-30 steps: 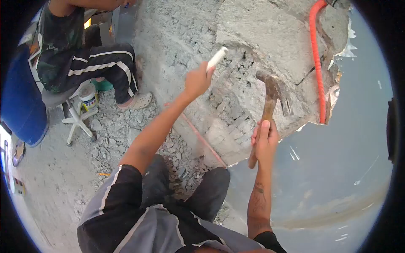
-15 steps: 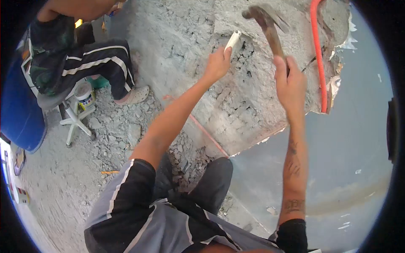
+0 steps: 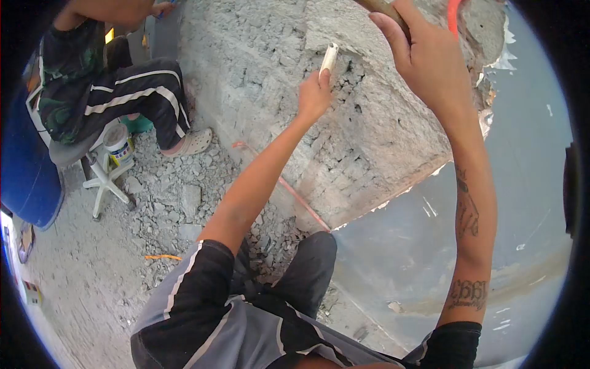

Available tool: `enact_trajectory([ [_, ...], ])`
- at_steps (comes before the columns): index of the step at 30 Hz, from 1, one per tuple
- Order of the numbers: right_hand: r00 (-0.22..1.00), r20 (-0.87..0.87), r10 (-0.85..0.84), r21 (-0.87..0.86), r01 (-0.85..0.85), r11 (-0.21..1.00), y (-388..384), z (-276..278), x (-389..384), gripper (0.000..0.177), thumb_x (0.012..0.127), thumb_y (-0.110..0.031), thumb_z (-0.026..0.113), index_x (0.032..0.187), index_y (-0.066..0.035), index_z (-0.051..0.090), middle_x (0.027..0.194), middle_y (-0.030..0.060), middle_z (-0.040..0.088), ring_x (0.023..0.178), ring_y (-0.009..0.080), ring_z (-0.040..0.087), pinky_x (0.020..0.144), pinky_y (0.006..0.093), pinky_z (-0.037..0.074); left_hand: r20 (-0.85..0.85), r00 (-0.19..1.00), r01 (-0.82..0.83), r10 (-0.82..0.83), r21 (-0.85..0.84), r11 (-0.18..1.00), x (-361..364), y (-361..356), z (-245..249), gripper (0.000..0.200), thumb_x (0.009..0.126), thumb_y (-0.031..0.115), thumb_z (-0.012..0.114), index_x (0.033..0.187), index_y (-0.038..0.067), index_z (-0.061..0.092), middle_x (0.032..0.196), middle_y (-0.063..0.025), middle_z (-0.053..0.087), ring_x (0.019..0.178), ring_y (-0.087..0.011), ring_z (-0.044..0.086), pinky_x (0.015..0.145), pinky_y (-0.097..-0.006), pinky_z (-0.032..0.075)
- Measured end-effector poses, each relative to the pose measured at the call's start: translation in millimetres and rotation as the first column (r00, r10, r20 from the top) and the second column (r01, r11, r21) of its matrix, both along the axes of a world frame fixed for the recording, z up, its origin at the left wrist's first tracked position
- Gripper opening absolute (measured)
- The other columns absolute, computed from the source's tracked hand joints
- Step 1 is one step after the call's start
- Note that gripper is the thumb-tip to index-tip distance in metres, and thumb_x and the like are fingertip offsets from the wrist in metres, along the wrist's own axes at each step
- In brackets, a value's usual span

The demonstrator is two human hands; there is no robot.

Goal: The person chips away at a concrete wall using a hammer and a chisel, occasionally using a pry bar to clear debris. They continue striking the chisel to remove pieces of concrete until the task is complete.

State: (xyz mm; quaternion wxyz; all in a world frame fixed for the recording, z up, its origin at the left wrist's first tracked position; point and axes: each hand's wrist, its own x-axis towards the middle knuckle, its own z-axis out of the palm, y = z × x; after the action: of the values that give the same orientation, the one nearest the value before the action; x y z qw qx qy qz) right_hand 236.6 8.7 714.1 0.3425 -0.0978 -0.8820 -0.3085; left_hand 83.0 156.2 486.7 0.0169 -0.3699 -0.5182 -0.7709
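Note:
My left hand (image 3: 314,98) is closed around a pale chisel (image 3: 329,56), its end sticking up above my fist. That fist is over the rough, chipped concrete surface (image 3: 393,117); the chisel's other end is hidden, so contact cannot be told. My right hand (image 3: 435,58) is raised near the top edge, wrapped around the handle of a hammer (image 3: 387,8). The hammer's head is outside the picture. Dark pits and cracks (image 3: 351,77) mark the concrete just beside my left hand.
An orange corrugated conduit (image 3: 453,17) runs behind my right hand. Smooth grey wall (image 3: 393,246) borders the broken area. Rubble (image 3: 178,197) covers the floor. At left, another person (image 3: 141,92) sits on a wheeled stool (image 3: 104,181) beside a white bucket (image 3: 117,141) and a blue barrel (image 3: 27,166).
My right hand has swung the hammer up and closer to the camera, taking its head out of view. My left hand with the chisel has shifted slightly left in the picture.

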Motion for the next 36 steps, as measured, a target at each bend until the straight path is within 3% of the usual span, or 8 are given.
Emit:
enact_trajectory([
  [9, 0.971, -0.089, 0.223, 0.073, -0.217, 0.973, 61.4, -27.7, -17.1, 0.03, 0.094, -0.038, 0.058, 0.096, -0.008, 0.058, 0.062, 0.0148, 0.059, 0.056, 0.035, 0.06, 0.048, 0.0434, 0.043, -0.063, 0.998, -0.023, 0.021, -0.037, 0.999, 3.7, -2.1, 3.0, 0.05, 0.099, 0.042, 0.042, 0.082, -0.003, 0.057, 0.073, -0.028, 0.06, 0.073, -0.0475, 0.06, 0.064, -0.0523, 0.045],
  [14, 0.927, 0.173, -0.331, 0.156, 0.306, 0.939, 134.1, -44.6, -6.4, 0.035, 0.095, -0.042, 0.053, 0.098, -0.008, 0.061, 0.07, 0.0196, 0.062, 0.064, 0.0375, 0.064, 0.053, 0.0463, 0.049, -0.134, 0.99, -0.046, 0.039, -0.042, 0.998, -1.7, -1.5, 5.9, 0.049, 0.098, 0.039, 0.042, 0.086, -0.005, 0.059, 0.078, -0.0302, 0.061, 0.079, -0.0485, 0.06, 0.069, -0.0533, 0.045],
  [18, 0.948, 0.08, -0.308, 0.116, 0.298, 0.948, 72.6, -7.0, -8.1, 0.043, 0.093, -0.047, 0.052, 0.092, -0.006, 0.065, 0.078, 0.0183, 0.068, 0.07, 0.0385, 0.066, 0.06, 0.0467, 0.054, -0.142, 0.99, -0.037, 0.021, -0.108, 0.994, -7.8, -1.8, 6.5, 0.048, 0.098, 0.038, 0.042, 0.087, -0.005, 0.059, 0.079, -0.0298, 0.062, 0.079, -0.0482, 0.061, 0.07, -0.0536, 0.045],
  [23, 0.945, -0.321, 0.058, 0.041, -0.047, 0.998, 35.6, -22.6, -6.8, 0.033, 0.092, -0.031, 0.06, 0.079, -0.001, 0.053, 0.062, 0.0199, 0.054, 0.062, 0.0386, 0.058, 0.061, 0.0461, 0.045, -0.119, 0.993, -0.014, 0.004, -0.084, 0.996, -3.2, -3.8, 4.1, 0.049, 0.098, 0.039, 0.041, 0.087, -0.005, 0.059, 0.08, -0.0292, 0.062, 0.079, -0.0476, 0.061, 0.07, -0.0533, 0.045],
  [25, 0.939, -0.283, 0.196, -0.111, -0.235, 0.966, 99.1, -44.8, -17.7, 0.045, 0.093, -0.048, 0.052, 0.094, -0.005, 0.067, 0.081, 0.0199, 0.068, 0.072, 0.0379, 0.067, 0.063, 0.0469, 0.054, -0.125, 0.992, -0.022, 0.011, -0.088, 0.996, -4.1, -5.2, 5.9, 0.049, 0.098, 0.039, 0.041, 0.087, -0.005, 0.059, 0.08, -0.0292, 0.062, 0.079, -0.0478, 0.061, 0.07, -0.0533, 0.045],
  [28, 0.921, 0.225, -0.317, -0.029, 0.332, 0.943, 139.9, -53.2, -17.4, 0.051, 0.093, -0.05, 0.052, 0.097, -0.001, 0.064, 0.076, 0.021, 0.065, 0.073, 0.0356, 0.066, 0.066, 0.0449, 0.05, -0.131, 0.991, -0.016, 0.002, -0.105, 0.994, 1.7, -4.3, -1.7, 0.049, 0.098, 0.039, 0.041, 0.087, -0.005, 0.059, 0.081, -0.0293, 0.062, 0.08, -0.0486, 0.06, 0.071, -0.0531, 0.045],
  [31, 0.912, 0.278, -0.302, 0.134, 0.275, 0.952, 99.0, -8.6, -34.3, 0.049, 0.094, -0.048, 0.053, 0.093, 0.0, 0.062, 0.069, 0.0178, 0.062, 0.065, 0.0332, 0.063, 0.06, 0.0415, 0.047, -0.145, 0.989, -0.018, 0.002, -0.107, 0.994, -8.9, 5.7, 1.7, 0.05, 0.098, 0.04, 0.04, 0.088, -0.004, 0.061, 0.082, -0.0296, 0.063, 0.081, -0.0493, 0.06, 0.071, -0.0529, 0.045],
  [36, 0.997, -0.058, 0.048, -0.104, -0.054, 0.993, 39.7, -6.0, -15.7, 0.042, 0.094, -0.039, 0.055, 0.079, 0.0, 0.054, 0.061, 0.0182, 0.054, 0.056, 0.0338, 0.054, 0.052, 0.0386, 0.039, -0.171, 0.984, 0.013, -0.041, -0.159, 0.987, -9.6, 15.2, -8.7, 0.05, 0.098, 0.041, 0.041, 0.092, -0.005, 0.062, 0.083, -0.0297, 0.063, 0.083, -0.049, 0.06, 0.072, -0.0528, 0.046],
])
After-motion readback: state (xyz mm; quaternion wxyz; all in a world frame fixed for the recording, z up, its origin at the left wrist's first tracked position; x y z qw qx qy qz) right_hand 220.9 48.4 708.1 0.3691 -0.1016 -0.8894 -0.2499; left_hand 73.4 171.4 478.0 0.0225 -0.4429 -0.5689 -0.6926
